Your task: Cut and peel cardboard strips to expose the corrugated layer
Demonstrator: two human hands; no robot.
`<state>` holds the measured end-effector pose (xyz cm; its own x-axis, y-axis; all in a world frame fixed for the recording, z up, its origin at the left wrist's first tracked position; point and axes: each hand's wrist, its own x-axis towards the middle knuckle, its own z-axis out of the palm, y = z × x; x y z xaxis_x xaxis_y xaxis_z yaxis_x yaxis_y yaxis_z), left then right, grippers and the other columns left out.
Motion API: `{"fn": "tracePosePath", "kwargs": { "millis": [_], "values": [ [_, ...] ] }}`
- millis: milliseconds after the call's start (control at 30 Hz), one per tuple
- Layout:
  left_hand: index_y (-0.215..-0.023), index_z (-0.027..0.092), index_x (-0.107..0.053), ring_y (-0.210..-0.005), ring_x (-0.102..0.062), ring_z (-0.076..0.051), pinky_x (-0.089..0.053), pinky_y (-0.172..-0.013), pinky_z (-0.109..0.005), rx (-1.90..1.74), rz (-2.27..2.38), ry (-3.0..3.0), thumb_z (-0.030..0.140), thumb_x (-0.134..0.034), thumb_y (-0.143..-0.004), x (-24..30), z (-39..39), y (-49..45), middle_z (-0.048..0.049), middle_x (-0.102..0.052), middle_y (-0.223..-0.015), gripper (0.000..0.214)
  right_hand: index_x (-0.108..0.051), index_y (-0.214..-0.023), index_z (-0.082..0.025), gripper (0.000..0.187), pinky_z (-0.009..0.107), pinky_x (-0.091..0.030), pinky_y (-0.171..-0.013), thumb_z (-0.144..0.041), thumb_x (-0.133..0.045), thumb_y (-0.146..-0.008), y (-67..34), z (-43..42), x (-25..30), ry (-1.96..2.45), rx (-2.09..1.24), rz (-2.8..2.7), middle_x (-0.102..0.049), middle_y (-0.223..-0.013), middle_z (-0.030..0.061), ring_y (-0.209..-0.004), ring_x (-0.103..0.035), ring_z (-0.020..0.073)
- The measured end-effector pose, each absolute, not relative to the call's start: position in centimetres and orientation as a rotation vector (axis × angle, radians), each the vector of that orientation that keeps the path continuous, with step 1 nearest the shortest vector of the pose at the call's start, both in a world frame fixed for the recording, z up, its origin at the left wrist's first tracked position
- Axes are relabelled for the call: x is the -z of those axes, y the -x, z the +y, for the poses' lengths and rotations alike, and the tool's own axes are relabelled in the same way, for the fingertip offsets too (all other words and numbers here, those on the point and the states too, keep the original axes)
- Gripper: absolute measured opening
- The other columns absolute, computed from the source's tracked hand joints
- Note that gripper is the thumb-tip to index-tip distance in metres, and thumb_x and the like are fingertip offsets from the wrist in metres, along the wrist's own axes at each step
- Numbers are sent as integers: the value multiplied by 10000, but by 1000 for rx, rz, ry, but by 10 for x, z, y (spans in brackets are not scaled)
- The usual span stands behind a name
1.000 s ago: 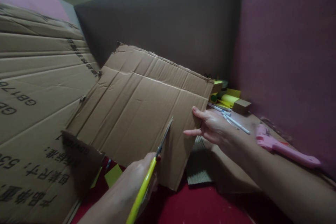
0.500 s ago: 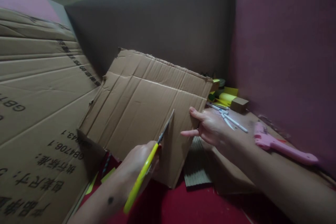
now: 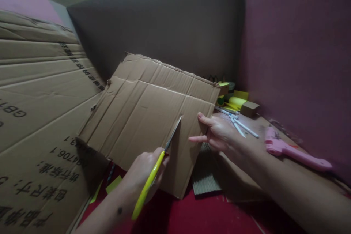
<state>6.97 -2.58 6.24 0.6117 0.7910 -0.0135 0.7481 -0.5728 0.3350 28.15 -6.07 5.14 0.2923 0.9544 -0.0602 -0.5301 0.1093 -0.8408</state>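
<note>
The fingers of the left hand (image 3: 149, 166) are closing around the scissors (image 3: 152, 175), whose yellow handle is jutting toward the near side. The metal blade is pointing far and lying along a slit in the cardboard piece (image 3: 148, 109), which both hands are meeting in the middle of the scene, tilted. The right hand (image 3: 219, 131) is clamping its right edge, the thumb pressing on the near face and one finger stretching out below it (the others are hiding behind).

Under that hand, a ribbed grey piece (image 3: 205, 172) is resting on the red surface (image 3: 203, 214). Just beyond the hand, white pens (image 3: 248, 128) are lying in a loose cluster, with a yellow roll (image 3: 238, 102) sitting farther off. The pink tool (image 3: 297, 153) is lying to the right. On the left, a large printed cardboard sheet (image 3: 41, 117) is leaning, and yellow scraps (image 3: 113, 184) are lying beside its near edge.
</note>
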Motion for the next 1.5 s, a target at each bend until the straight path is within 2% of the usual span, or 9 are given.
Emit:
{"fn": "tracePosePath", "kwargs": {
  "millis": [167,300,533,667,833,1033,1167,1333,1500],
  "values": [
    [-669,207,-425,-497,-451,-126,-310,-477,-223,-221,1226,-2631,367,-264,-842,-61,-30,-69,-4,-496,-559,285,-609,-1010,-199,213,610,-509,-732,-202,-596,-797,-284,-61,-54,792,-1307,-595,-580,-1199,67,-1092,-523,275],
    [-683,203,-455,-490,-471,-125,-316,-464,-220,-237,1223,-2516,365,-325,-825,-58,-30,-64,-3,-530,-565,251,-606,-986,-205,183,658,-481,-731,-245,-587,-808,-285,-61,-63,809,-1364,-497,-572,-1215,64,-1113,-509,287],
    [-711,188,-498,-538,-563,-157,-387,-513,-247,-184,1148,-2313,362,-383,-737,-60,-25,-63,-18,-610,-594,209,-581,-997,-239,218,637,-513,-698,-280,-609,-785,-285,-61,-66,858,-1290,-513,-467,-1332,15,-1215,-421,302],
    [-688,191,-513,-556,-581,-164,-409,-550,-262,-201,1154,-2314,326,-392,-711,-68,-25,-71,-20,-625,-592,184,-578,-1036,-203,227,638,-496,-726,-289,-562,-827,-286,-61,-64,853,-1313,-545,-495,-1308,60,-1181,-460,291],
    [-642,178,-523,-525,-565,-161,-408,-510,-249,-326,1161,-2187,344,-462,-697,-72,-24,-82,-27,-598,-550,185,-587,-1028,-220,191,650,-494,-691,-263,-521,-854,-289,-59,-62,803,-1328,-564,-605,-1166,47,-1083,-541,273],
    [-699,177,-533,-495,-544,-153,-370,-465,-230,-298,1218,-2259,361,-426,-761,-74,-19,-86,-18,-567,-538,221,-610,-961,-185,164,595,-535,-662,-270,-543,-838,-289,-61,-65,766,-1283,-645,-627,-1114,66,-1024,-579,274],
    [-738,189,-543,-432,-493,-136,-304,-440,-222,-193,1236,-2510,365,-386,-804,-78,-18,-85,-1,-533,-501,244,-582,-1039,-220,210,616,-525,-654,-261,-544,-837,-288,-57,-64,818,-1320,-533,-627,-1109,72,-1017,-585,283],
    [-696,187,-502,-516,-526,-157,-313,-483,-236,-138,1273,-2702,344,-321,-829,-81,-22,-88,-33,-557,-577,274,-578,-1006,-219,216,607,-539,-641,-257,-601,-795,-287,-56,-62,828,-1289,-497,-622,-1114,62,-1086,-535,301],
    [-691,182,-490,-533,-541,-155,-358,-488,-239,-229,1262,-2539,370,-332,-817,-72,-19,-88,-22,-545,-571,276,-591,-973,-224,225,590,-542,-689,-256,-640,-756,-286,-55,-59,852,-1254,-492,-518,-1275,33,-1234,-390,288]
  ]
}}
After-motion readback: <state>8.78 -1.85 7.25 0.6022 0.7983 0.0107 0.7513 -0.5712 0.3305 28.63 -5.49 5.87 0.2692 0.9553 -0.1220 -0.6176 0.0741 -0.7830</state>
